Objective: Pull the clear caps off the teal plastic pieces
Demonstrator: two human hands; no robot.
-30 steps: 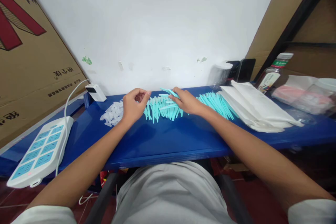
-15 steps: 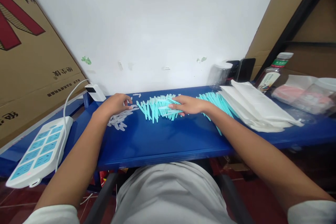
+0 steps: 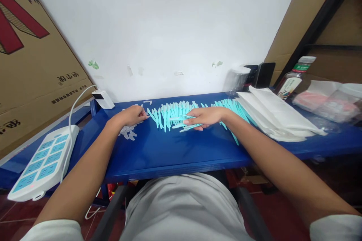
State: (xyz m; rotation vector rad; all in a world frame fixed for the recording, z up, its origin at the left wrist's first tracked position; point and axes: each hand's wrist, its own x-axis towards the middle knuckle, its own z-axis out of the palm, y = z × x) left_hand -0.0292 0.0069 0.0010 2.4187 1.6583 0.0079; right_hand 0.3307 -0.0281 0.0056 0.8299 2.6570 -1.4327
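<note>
In my right hand (image 3: 205, 116) several slim turquoise plastic sticks (image 3: 179, 125) are gripped, their ends pointing left over the table. My left hand (image 3: 135, 115) is closed in a pinch, and a small clear plastic piece (image 3: 148, 116) seems to poke out at its fingertips. Under and beside that hand lies a loose pile of clear plastic pieces (image 3: 129, 134). Between the hands spreads a row of turquoise sticks with pale tips (image 3: 166, 115), side by side. A second pile of turquoise sticks (image 3: 236, 109) lies beyond my right wrist, partly hidden by the forearm.
The blue table (image 3: 169, 158) meets a white wall. White paper bags (image 3: 279, 115), a bottle (image 3: 294, 77) and a clear jar (image 3: 239, 79) stand or lie at the right. A power strip (image 3: 45, 162) and a small white device (image 3: 103, 99) are at the left.
My right hand has come slightly toward me with the sticks, off the row. My left hand has shifted right, and its fingers have closed into a pinch.
</note>
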